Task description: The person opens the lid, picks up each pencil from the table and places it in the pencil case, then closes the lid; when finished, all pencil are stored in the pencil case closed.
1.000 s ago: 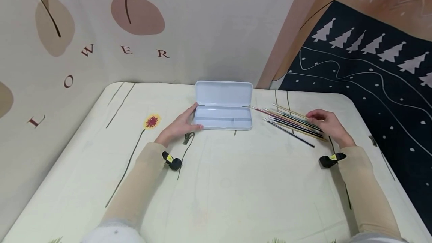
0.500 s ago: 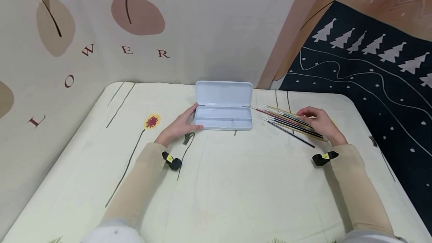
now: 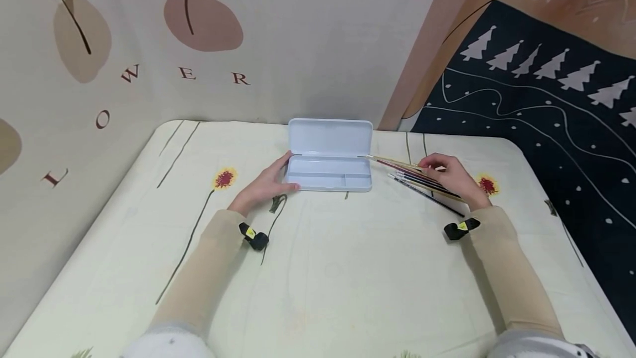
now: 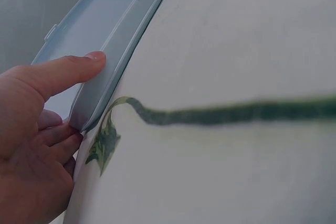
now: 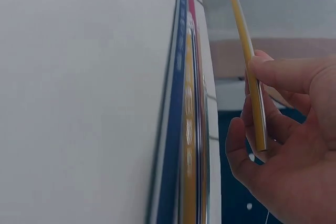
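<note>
Starting at the left of the cloth-covered bench (image 3: pixel 318 280), we are seeing a printed flower (image 3: pixel 224 179), and just right of it our left hand (image 3: pixel 263 185) is gripping the left end of a pale blue case (image 3: pixel 315 166), its thumb pressing the near wall and its fingers wrapping round the left side. The case is sitting at the far middle of the bench, its lid (image 3: pixel 330 137) standing raised at the far edge and its divided tray facing up. To the right, our right hand (image 3: pixel 449 177) is pinching a yellow pencil (image 5: pixel 244 30) between thumb and fingers, close to its blunt end. That pencil is slanting leftward, its far end pointing at the right side of the case near the hinge; we are not able to tell whether it is touching. Beneath and just left of that hand, the other pencils (image 3: pixel 421 182) are lying in a loose bundle on the bench, one dark pencil (image 3: pixel 426 196) resting a little nearer than the rest. As for progress, we are judging this an early stage: the case is lying open and one pencil is in hand, while no pencil is showing inside the tray and the whole bundle is remaining to be handled.
</note>
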Demonstrator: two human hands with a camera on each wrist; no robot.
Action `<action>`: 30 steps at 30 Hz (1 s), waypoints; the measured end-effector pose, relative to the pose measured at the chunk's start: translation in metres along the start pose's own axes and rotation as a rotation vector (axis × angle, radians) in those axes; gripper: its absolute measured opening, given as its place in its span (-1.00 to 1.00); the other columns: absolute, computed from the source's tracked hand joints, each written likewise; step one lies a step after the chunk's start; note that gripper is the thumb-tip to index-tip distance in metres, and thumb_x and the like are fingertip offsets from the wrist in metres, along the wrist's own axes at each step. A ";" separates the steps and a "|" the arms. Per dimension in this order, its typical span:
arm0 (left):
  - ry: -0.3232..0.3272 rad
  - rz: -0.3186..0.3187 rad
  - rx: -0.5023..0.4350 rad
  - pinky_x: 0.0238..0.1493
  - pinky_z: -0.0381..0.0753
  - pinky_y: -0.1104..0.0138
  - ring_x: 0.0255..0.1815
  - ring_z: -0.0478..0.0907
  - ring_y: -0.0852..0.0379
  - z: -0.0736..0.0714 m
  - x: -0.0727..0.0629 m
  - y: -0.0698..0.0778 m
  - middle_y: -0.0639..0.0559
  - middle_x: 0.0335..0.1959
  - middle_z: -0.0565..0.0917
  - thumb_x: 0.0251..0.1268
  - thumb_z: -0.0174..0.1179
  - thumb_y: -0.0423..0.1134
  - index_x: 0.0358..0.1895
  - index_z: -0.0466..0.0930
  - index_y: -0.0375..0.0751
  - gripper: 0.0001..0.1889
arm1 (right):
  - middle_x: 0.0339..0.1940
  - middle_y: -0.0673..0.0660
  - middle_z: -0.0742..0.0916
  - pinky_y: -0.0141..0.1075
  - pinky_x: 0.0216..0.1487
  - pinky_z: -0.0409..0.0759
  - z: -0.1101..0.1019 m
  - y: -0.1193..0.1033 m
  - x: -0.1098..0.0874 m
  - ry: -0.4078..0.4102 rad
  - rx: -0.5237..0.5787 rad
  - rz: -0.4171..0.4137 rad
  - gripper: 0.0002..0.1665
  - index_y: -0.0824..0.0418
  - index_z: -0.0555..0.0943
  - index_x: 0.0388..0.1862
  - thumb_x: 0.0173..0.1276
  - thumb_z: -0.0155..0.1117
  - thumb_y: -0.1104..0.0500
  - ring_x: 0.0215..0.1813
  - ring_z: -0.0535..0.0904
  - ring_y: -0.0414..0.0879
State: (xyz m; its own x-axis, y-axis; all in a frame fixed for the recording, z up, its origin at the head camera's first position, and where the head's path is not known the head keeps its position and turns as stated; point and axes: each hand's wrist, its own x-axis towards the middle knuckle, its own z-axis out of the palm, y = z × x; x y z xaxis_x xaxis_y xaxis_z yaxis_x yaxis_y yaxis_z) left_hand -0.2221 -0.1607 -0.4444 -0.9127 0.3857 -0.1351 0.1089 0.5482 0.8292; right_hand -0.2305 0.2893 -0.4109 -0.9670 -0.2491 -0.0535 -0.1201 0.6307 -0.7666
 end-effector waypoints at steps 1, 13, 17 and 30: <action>0.000 0.000 0.002 0.46 -0.13 0.00 0.54 -0.21 -0.07 0.000 0.000 0.000 -0.12 0.56 -0.12 0.22 0.33 -0.12 0.56 -0.23 -0.18 0.02 | -0.02 0.32 0.60 -0.21 -0.06 0.40 0.002 0.000 0.002 -0.002 0.002 -0.011 -0.76 0.39 0.56 0.02 0.43 0.13 0.32 -0.04 0.42 0.10; -0.009 -0.011 0.000 0.46 -0.13 0.00 0.54 -0.22 -0.06 -0.001 0.000 0.002 -0.10 0.57 -0.14 0.22 0.33 -0.10 0.56 -0.23 -0.16 0.02 | -0.09 0.31 0.63 -0.16 -0.02 0.42 0.027 -0.013 0.019 -0.015 0.020 -0.093 -0.81 0.40 0.59 -0.06 0.39 0.14 0.38 -0.10 0.46 0.08; -0.006 -0.005 0.007 0.47 -0.13 0.02 0.54 -0.21 -0.06 -0.001 -0.001 0.003 -0.11 0.56 -0.13 0.23 0.32 -0.13 0.56 -0.23 -0.17 0.01 | -0.12 0.32 0.65 -0.14 -0.01 0.44 0.035 -0.018 0.024 -0.018 0.011 -0.137 -0.82 0.44 0.59 -0.08 0.38 0.14 0.41 -0.12 0.45 0.07; -0.006 -0.008 0.004 0.47 -0.14 0.02 0.54 -0.22 -0.07 -0.001 -0.001 0.001 -0.11 0.56 -0.13 0.22 0.33 -0.11 0.56 -0.22 -0.17 0.02 | -0.15 0.26 0.66 -0.13 -0.01 0.47 0.060 -0.041 0.041 -0.075 0.034 -0.180 -0.85 0.39 0.62 -0.13 0.35 0.18 0.43 -0.13 0.47 0.06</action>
State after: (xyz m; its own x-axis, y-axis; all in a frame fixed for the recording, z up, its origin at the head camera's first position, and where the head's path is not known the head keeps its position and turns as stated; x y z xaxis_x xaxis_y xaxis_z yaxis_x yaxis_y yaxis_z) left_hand -0.2217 -0.1613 -0.4430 -0.9110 0.3861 -0.1448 0.1037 0.5544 0.8257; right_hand -0.2522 0.2092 -0.4205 -0.9111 -0.4103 0.0404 -0.2808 0.5458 -0.7895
